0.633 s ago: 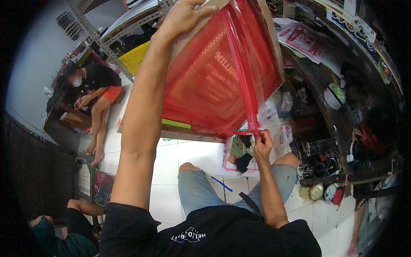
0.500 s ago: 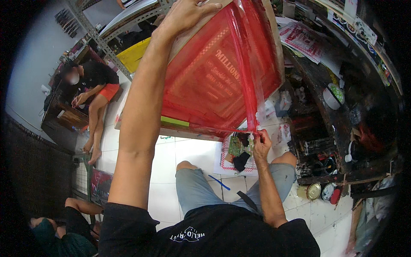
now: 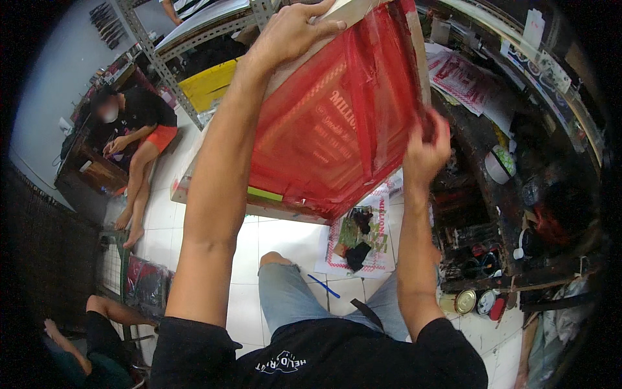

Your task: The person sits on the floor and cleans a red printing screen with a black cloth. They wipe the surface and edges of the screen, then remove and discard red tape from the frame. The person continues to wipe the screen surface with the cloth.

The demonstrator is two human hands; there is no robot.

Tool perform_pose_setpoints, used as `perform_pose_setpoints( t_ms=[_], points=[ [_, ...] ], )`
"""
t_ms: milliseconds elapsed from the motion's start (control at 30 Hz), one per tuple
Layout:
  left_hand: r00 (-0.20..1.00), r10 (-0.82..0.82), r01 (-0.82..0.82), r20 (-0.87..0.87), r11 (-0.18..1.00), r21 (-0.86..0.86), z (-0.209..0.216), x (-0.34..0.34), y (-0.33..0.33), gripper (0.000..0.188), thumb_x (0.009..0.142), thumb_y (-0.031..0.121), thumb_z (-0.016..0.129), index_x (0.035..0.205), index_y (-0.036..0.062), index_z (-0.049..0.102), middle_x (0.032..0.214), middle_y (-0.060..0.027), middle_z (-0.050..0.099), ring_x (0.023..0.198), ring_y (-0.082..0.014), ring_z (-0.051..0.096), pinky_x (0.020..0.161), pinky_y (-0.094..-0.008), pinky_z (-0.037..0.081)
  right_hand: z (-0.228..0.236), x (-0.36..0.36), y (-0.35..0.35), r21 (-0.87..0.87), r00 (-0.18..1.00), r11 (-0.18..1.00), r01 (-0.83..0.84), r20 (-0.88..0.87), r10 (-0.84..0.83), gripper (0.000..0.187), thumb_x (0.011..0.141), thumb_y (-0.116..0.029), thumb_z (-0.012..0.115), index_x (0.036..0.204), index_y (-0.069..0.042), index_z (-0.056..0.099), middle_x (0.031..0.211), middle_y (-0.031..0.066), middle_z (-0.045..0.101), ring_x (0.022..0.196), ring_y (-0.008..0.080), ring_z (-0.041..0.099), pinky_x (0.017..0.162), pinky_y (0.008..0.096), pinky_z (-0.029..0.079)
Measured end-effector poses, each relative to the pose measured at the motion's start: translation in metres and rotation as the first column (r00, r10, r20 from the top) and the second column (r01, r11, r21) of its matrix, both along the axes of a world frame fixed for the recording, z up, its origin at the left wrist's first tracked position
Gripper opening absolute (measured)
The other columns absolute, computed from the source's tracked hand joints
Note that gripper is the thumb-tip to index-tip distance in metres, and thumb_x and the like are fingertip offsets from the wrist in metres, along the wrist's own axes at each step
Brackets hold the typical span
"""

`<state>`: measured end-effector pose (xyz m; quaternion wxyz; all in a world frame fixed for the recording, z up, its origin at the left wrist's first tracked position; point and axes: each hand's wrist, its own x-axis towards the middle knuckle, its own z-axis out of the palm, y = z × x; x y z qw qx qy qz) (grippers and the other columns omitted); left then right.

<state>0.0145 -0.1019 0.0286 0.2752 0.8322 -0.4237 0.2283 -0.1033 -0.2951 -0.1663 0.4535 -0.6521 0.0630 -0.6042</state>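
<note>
A wooden-framed printing screen (image 3: 291,117) stands tilted before me, its mesh stained red around pale lettering and a checkered border. My left hand (image 3: 291,32) is closed over its upper left edge, thumb on the inner side. Down the red side runs a loose-looking, red-smeared strip of tape (image 3: 364,123). My right hand (image 3: 427,152) is raised at the screen's right edge, fingers bent and blurred; whether they hold the tape cannot be made out. A short yellow-green strip (image 3: 256,192) sticks along the lower left of the frame.
Printed sheets with dark rags (image 3: 356,256) lie on the tiled floor below, near a blue stick (image 3: 323,286). A cluttered dark workbench (image 3: 512,194) runs along the right, with cans (image 3: 465,301) at its foot. A person (image 3: 139,129) sits left; another is at lower left.
My right hand has moved up and to the right from the screen's lower corner, where it pinched the tape end. The screen has tilted and shifted slightly, with my left hand still on it.
</note>
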Motion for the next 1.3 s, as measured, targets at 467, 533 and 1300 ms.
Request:
perform_pose_setpoints(
  t_ms=[467, 533, 1300],
  points=[
    [0.996, 0.085, -0.084, 0.032, 0.996, -0.027, -0.017, 0.028, 0.018, 0.057, 0.088, 0.042, 0.063, 0.137, 0.0174, 0.048, 0.109, -0.0107, 0.067, 0.094, -0.0124, 0.058, 0.088, -0.0293, 0.044, 0.126, 0.113, -0.002, -0.272, 0.992, 0.956, -0.111, -0.082, 0.092, 0.020, 0.079, -0.025, 0.069, 0.084, -0.006, 0.071, 0.069, 0.0192, 0.064, 0.064, 0.0283, 0.065, 0.059, 0.0390, 0.047],
    [0.997, 0.071, -0.070, 0.038, 0.997, -0.029, -0.019, 0.029, 0.018, 0.057, 0.088, 0.042, 0.063, 0.138, 0.0171, 0.047, 0.110, -0.0120, 0.066, 0.095, -0.0140, 0.059, 0.089, -0.0297, 0.044, 0.121, 0.111, -0.005, -0.198, 0.983, 0.969, -0.147, -0.139, 0.121, 0.019, 0.080, -0.023, 0.069, 0.081, -0.004, 0.070, 0.065, 0.0168, 0.064, 0.059, 0.0237, 0.063, 0.057, 0.0372, 0.046],
    [0.995, 0.098, -0.098, -0.004, 0.995, 0.020, -0.007, 0.005, 0.004, 0.059, 0.085, 0.046, 0.062, 0.138, 0.0227, 0.046, 0.124, -0.0194, 0.060, 0.109, -0.0298, 0.061, 0.093, -0.0366, 0.044, 0.109, 0.112, -0.083, -0.314, 0.998, 0.949, -0.015, -0.058, -0.003, 0.021, 0.074, -0.016, 0.075, 0.074, 0.002, 0.066, 0.102, 0.0120, 0.064, 0.085, 0.0216, 0.060, 0.071, 0.0312, 0.046]
  ],
)
